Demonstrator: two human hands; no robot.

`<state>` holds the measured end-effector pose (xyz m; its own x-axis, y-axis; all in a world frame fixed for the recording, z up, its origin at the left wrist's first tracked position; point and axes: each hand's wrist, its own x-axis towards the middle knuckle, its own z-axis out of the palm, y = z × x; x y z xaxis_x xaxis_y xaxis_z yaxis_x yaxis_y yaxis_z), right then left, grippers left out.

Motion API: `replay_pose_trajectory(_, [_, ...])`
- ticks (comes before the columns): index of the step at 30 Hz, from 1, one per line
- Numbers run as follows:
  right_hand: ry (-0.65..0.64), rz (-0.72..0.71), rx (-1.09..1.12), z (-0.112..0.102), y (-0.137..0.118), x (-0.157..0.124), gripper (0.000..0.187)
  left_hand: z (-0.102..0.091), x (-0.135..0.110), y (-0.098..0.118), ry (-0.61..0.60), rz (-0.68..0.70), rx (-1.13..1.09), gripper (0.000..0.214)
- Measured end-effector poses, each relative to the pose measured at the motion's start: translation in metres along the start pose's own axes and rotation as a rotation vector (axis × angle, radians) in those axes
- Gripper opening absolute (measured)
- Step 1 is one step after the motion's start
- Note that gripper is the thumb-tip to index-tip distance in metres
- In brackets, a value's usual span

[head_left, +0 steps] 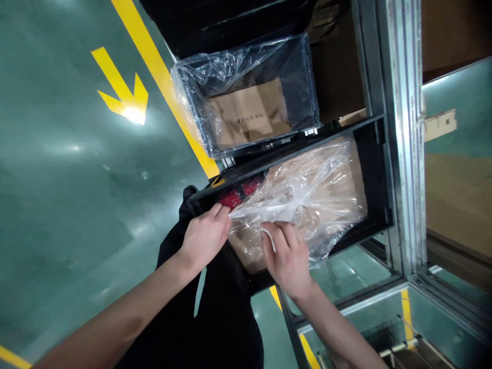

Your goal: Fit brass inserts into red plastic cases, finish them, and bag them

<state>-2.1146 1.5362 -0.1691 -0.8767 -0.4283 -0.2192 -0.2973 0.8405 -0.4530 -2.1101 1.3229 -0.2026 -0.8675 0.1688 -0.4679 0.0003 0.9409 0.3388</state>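
A clear plastic bag (307, 192) is gathered to a twisted neck over brown cardboard (355, 174) in a long black bin (378, 148). My left hand (205, 236) is closed, pinching the drawn-out end of the bag at the bin's left side. To its right, my right hand (288, 256) has curled fingers around a thin white strip (271, 240), whose kind I cannot make out. It rests over the bag's near side. Beside the left fingertips lies a red item with a dark band (240, 193), partly under the plastic.
Behind stands a dark crate (313, 87) lined with clear plastic, holding a brown carton (248, 115) with printed characters. A metal frame post (405, 128) rises at the right. On the green floor are a yellow line (154, 66) and a yellow arrow (125, 95).
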Motion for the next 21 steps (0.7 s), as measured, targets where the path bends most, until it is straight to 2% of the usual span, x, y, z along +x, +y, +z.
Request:
replay_pose_trajectory(3, [-0.213,0.126,0.084,0.03,-0.017,-0.031,0.015,-0.008,0.006,-0.002,-0.026,0.0,-0.028,0.027])
replay_pose_trajectory(6, [-0.31,0.274,0.075,0.061,-0.029,-0.05,0.011,-0.015,0.015,-0.008,0.117,0.094,0.07,0.042])
replay_pose_trajectory(8, [-0.3,0.349,0.08,0.073,-0.036,-0.06,0.011,-0.021,0.024,-0.013,0.197,0.192,0.193,0.04])
replay_pose_trajectory(9, [-0.289,0.378,0.079,0.075,-0.039,-0.067,0.013,-0.024,0.03,-0.015,0.197,0.248,0.249,0.037])
replay_pose_trajectory(11, [-0.266,0.472,0.127,0.074,-0.047,-0.085,0.018,-0.031,0.043,-0.017,0.123,0.36,0.333,0.033])
replay_pose_trajectory(13, [-0.232,0.655,0.267,0.072,-0.056,-0.108,0.024,-0.037,0.053,-0.014,0.034,0.433,0.377,0.035])
replay_pose_trajectory(15, [-0.177,0.896,0.459,0.074,-0.063,-0.13,0.03,-0.043,0.057,-0.005,-0.031,0.43,0.362,0.041])
replay_pose_trajectory(17, [-0.11,1.094,0.628,0.08,-0.067,-0.145,0.047,-0.045,0.056,0.006,-0.086,0.4,0.31,0.047])
replay_pose_trajectory(19, [-0.05,1.192,0.745,0.092,-0.066,-0.148,0.058,-0.044,0.052,0.016,-0.145,0.388,0.288,0.052])
replay_pose_trajectory(21, [0.0,1.242,0.809,0.106,-0.061,-0.14,0.057,-0.037,0.051,0.025,-0.2,0.398,0.334,0.054])
